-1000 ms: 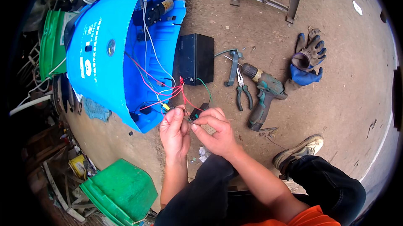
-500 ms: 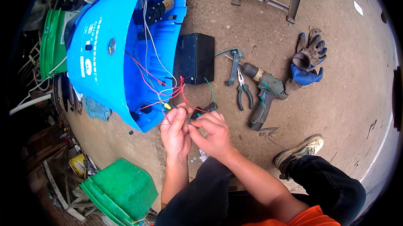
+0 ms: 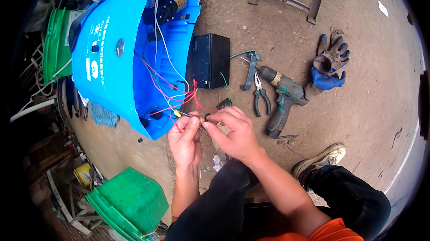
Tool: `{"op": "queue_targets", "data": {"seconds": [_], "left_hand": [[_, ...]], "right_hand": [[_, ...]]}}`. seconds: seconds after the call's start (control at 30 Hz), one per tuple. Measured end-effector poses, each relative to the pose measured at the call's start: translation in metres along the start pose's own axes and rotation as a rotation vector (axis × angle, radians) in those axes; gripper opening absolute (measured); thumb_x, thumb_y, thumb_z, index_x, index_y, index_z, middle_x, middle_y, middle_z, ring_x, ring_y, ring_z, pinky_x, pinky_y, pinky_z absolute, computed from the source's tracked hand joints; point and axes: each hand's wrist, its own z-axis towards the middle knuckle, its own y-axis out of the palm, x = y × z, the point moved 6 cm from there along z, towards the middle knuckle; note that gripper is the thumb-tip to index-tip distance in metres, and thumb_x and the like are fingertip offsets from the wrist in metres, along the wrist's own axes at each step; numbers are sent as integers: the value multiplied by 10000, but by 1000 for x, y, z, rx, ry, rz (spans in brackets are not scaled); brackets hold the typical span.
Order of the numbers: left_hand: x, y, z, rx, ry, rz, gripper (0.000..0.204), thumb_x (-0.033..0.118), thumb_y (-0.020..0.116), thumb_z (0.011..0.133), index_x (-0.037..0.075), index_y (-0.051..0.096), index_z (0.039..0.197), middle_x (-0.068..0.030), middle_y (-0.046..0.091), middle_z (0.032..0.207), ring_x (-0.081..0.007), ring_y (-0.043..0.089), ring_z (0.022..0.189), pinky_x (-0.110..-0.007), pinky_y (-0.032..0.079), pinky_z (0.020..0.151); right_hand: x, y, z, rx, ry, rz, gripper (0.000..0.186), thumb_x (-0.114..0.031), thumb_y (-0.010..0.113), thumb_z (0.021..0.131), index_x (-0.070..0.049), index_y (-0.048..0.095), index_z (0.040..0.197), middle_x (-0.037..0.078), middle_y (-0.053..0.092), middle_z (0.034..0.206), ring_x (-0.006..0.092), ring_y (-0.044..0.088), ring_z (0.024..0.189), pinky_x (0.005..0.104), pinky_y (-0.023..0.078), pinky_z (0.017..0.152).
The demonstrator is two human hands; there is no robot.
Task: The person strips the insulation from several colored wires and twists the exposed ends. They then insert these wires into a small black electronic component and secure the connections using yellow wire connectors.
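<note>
While both hands meet low in the middle of my view, I see the left hand [image 3: 184, 138] pinched shut on the wires [image 3: 179, 100], thumb and forefinger pressed together on the ends where a yellow sleeve shows. The right hand [image 3: 234, 133] is just beside it, fingertips nearly touching the left ones, thumb and forefinger closed on a small dark piece at the wire ends; I cannot tell what that piece is. The wires, red, white and green, run up and left from the fingers into the open underside of the blue tank [image 3: 112, 62], which lies tipped on the dirt just left of the hands. A black battery [image 3: 209, 61] sits above the hands, touching the tank's edge, with a red lead at its lower corner. To the right of the battery lie a grey tool [image 3: 250, 68], then pliers [image 3: 260, 98] with green grips, then a green drill [image 3: 284, 100], all near one another on the ground. A pair of gloves [image 3: 329, 64] lies further right, well apart from the hands. A green crate [image 3: 130, 203] sits lower left, and my shoe [image 3: 320, 160] rests lower right.
</note>
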Motion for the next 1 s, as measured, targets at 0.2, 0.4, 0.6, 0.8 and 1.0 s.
{"op": "queue_targets", "data": {"seconds": [0.2, 0.4, 0.6, 0.8, 1.0], "left_hand": [[0, -6, 2, -63, -49, -71, 157, 57, 696, 944, -24, 678, 1078, -22, 692, 824, -14, 358, 544, -200, 245, 501], [4, -1, 2, -60, -68, -20, 129, 75, 685, 953, -16, 686, 1045, 21, 630, 764, -13, 334, 527, -207, 232, 494], [10, -1, 1, -54, -109, -25, 115, 79, 682, 956, -24, 689, 1005, 38, 600, 737, -8, 329, 523, -204, 226, 490], [11, -2, 2, -70, -168, -29, 124, 116, 684, 961, -5, 686, 932, 33, 587, 703, -18, 301, 468, -221, 213, 460], [11, -2, 1, -86, -203, -52, 146, 139, 687, 964, 5, 686, 906, 22, 586, 677, -24, 299, 455, -224, 212, 452]], "right_hand": [[0, 3, 9, -77, -39, 41, 109, -48, 753, 814, -23, 704, 908, 108, 679, 844, 300, 643, 799, 393, 513, 725], [-7, 0, 16, -90, -279, 3, 220, -42, 732, 799, -53, 702, 1017, 71, 664, 928, 282, 617, 824, 385, 490, 737], [-13, -1, 19, -210, -514, -193, 341, -72, 715, 762, -78, 704, 1102, 29, 655, 1020, 226, 591, 864, 361, 462, 789], [-10, -1, 23, -211, -600, -228, 335, -79, 729, 743, -84, 736, 1078, 15, 684, 1039, 194, 611, 839, 343, 471, 767], [-13, 0, 25, -168, -665, -248, 313, -80, 759, 724, -76, 744, 1036, 17, 690, 1003, 180, 618, 788, 347, 475, 751]]}}
